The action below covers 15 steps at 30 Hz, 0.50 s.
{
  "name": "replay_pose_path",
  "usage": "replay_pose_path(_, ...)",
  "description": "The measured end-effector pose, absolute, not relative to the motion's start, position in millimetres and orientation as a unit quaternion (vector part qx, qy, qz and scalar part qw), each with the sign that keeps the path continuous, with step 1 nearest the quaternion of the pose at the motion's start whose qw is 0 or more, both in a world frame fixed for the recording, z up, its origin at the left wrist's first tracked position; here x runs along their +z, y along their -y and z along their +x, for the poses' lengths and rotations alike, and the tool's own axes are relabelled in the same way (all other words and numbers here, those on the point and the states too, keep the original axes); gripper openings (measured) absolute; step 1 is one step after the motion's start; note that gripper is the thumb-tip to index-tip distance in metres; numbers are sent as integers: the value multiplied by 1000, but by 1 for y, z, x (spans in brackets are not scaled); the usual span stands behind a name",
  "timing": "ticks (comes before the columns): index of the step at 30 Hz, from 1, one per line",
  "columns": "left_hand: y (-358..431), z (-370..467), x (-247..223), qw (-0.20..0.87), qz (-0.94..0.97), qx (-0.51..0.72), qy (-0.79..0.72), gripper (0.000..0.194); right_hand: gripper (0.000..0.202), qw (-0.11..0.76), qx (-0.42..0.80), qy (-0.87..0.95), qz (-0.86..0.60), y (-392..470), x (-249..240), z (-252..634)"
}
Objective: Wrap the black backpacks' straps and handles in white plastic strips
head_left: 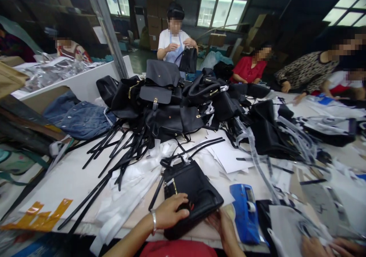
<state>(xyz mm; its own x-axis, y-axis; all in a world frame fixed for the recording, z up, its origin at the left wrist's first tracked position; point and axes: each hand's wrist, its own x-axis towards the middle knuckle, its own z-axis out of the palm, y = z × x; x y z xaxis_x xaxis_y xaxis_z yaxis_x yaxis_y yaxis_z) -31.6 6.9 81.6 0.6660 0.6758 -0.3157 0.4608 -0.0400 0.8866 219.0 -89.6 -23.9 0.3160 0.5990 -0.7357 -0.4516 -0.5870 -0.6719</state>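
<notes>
A small black backpack [201, 186] with a gold zip lies tilted at the table's front edge, its top handle and thin straps pointing away from me. My left hand [173, 211], with a bracelet at its wrist, rests on the front of the bag, thumb and fingers apart. A small red detail shows just past its fingertips. At the bag's lower right edge, my right hand [219, 222] holds it, fingers partly hidden beneath. Beside that hand stands a blue tape dispenser [245, 213]. White wrapping sheets [126, 196] lie left of the bag.
A heap of black bags [171, 116] fills the table's middle, loose straps [94, 190] trailing left. White paper sheets [228, 156] lie behind the backpack. A denim garment [77, 116] is at left. A person [174, 39] stands opposite; co-workers sit right, another's hands [314, 245] at lower right.
</notes>
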Motion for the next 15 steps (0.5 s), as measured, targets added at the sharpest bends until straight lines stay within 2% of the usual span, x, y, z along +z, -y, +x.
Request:
replay_pose_path(4, -12, -34, 69, 465, 724, 171, -479, 38, 89, 441, 596, 36, -670, 85, -7, 235)
replay_pose_path(7, -18, -47, 58, 418, 667, 219, -577, 47, 91, 419, 622, 81, -657, 83, 3, 228)
replay_pose_path(9, -20, -56, 53, 483, 583, 224, -614, 57, 84, 393, 647, 99, -646, 91, 4, 219)
replay_pose_path(12, -19, -69, 49, 647, 454, 222, -571, 63, 68, 307, 697, 156, -629, 115, -3, 213)
replay_pose_path(15, -19, -81, 46, 661, 459, 218, -552, 68, 45, 166, 725, 290, -603, 127, -6, 233)
